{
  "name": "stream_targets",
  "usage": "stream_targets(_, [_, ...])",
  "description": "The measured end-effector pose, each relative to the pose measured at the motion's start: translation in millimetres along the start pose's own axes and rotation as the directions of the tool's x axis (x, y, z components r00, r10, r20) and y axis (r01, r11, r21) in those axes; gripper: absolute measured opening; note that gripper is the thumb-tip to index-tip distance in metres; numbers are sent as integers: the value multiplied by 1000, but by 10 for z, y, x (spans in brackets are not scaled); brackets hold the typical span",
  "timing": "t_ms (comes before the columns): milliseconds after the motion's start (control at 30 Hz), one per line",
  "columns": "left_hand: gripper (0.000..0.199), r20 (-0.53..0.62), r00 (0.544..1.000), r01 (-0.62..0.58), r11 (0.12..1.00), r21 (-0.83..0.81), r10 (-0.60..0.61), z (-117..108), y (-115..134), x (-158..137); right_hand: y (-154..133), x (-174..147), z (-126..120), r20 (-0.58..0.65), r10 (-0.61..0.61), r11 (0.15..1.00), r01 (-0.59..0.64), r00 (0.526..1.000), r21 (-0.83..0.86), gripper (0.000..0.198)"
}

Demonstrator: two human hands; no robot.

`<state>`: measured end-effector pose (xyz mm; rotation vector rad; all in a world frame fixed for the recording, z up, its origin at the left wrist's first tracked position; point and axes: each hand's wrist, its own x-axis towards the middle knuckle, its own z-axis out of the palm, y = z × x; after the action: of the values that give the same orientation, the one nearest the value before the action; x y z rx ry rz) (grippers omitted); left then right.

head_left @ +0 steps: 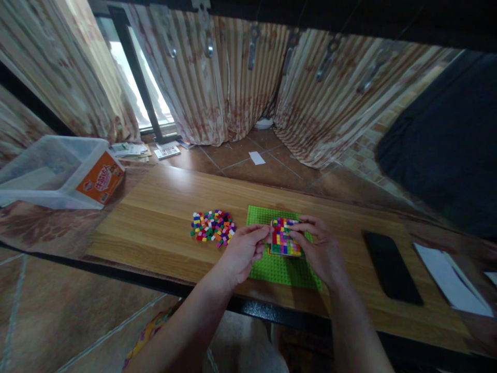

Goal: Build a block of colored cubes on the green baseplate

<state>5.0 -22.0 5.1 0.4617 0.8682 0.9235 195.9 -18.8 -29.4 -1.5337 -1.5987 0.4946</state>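
Note:
A block of multicoloured toy bricks (280, 242) stands on a green studded baseplate (258, 272), its top a patchwork of red, yellow, blue, pink and green. My right hand (320, 246) grips the block from the right, thumb and fingers bent over its edge. On the other side, my left hand (244, 251) has thumb and forefinger pinched together at the block's left edge; whatever lies between the fingertips is too small to make out. Left of the baseplate lies a loose pile of small coloured bricks (213, 226).
The wooden board (155, 217) bears everything at hand. A black phone-like slab (392, 267) and white papers (452, 280) lie to the right. At far left is a clear plastic bin (50, 171) with an orange label. Hooks (251, 52) hang from a dark bar above.

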Motion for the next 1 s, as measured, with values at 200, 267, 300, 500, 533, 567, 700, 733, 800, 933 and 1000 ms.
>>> stream_targets(200, [22, -10, 1000, -6, 1000, -4, 6, 4, 12, -14, -8, 36, 33, -51, 43, 998, -41, 998, 43, 16])
stream_targets(267, [22, -16, 1000, -5, 1000, -3, 5, 7, 16, -19, 4, 48, 44, -60, 73, 996, -69, 996, 64, 18])
stream_targets(300, [22, -19, 1000, -4, 1000, -3, 4, 8, 19, -21, 13, 52, 51, -54, 95, 992, -90, 994, 83, 20])
stream_targets(500, [19, -29, 1000, -8, 1000, -6, 8, 7, 20, -19, 31, 50, 95, 109, 351, 863, -366, 930, 347, 42])
stream_targets(533, [19, -32, 999, -9, 1000, -7, 9, 7, 18, -19, 23, 52, 99, 120, 376, 842, -392, 919, 371, 43])
stream_targets(567, [20, -34, 999, -8, 1000, -7, 8, 7, 15, -19, 15, 55, 102, 121, 391, 829, -406, 913, 386, 44])
stream_targets(700, [21, -31, 1000, -6, 1000, -2, 5, 8, 11, -21, -7, 82, 104, 130, 405, 802, -420, 905, 425, 44])
stream_targets(733, [21, -27, 1000, -8, 1000, -1, 8, 8, 9, -20, -8, 90, 103, 136, 409, 797, -426, 902, 429, 44])
stream_targets(800, [21, -23, 1000, -12, 1000, -1, 12, 7, 2, -18, -12, 102, 100, 144, 421, 790, -440, 895, 427, 44])
stream_targets(933, [19, -19, 1000, -15, 999, -32, 14, 1, -20, -11, -27, 110, 94, 130, 417, 817, -433, 900, 381, 41])
stream_targets(1000, [18, -9, 1000, 10, 995, -99, -11, -4, -21, -4, -26, 106, 90, 112, 399, 843, -412, 910, 345, 38])
